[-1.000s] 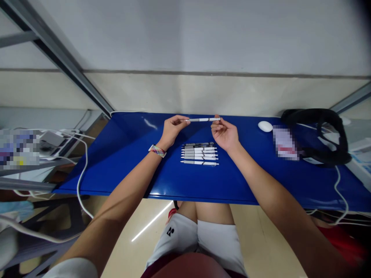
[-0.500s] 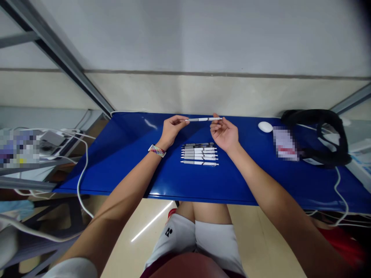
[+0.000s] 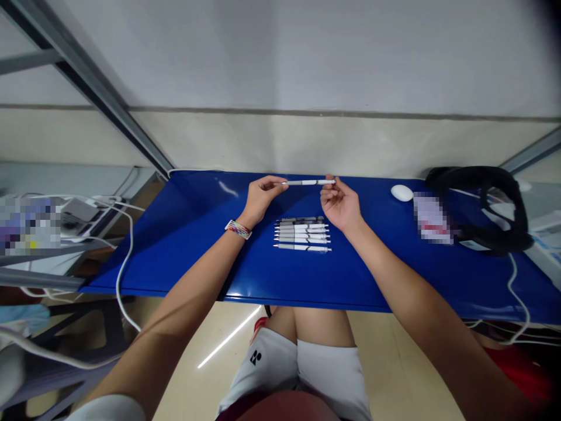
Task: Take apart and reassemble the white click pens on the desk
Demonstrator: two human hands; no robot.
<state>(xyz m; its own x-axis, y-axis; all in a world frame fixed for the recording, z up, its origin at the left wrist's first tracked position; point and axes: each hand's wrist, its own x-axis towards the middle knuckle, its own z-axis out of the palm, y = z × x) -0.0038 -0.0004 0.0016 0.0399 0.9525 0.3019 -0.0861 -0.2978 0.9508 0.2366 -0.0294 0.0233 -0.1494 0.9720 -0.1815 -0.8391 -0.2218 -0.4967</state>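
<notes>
A white and grey pen (image 3: 309, 182) is held level between my two hands, near the back of the blue table (image 3: 184, 234). The fingertips of my left hand (image 3: 262, 197) pinch its grey pointed end. At the other end, my right hand (image 3: 340, 202) has its thumb and a finger closed on the pen, palm turned up. Below it, several pens (image 3: 302, 234) lie side by side on the table, tips to the left. The top ones look darker, and the lowest one lies a little apart.
To the right are a white oval object (image 3: 402, 193), a blurred packet (image 3: 433, 219) and a black strap-like headset (image 3: 504, 175). A white cable (image 3: 127, 251) hangs at the left edge. A wall stands behind the table, and metal frame bars (image 3: 105, 96) slant at the left.
The held pen has become more level and its right end sits slightly lower. The fingers of my right hand have shifted a little around that end. The other pens lie as before.
</notes>
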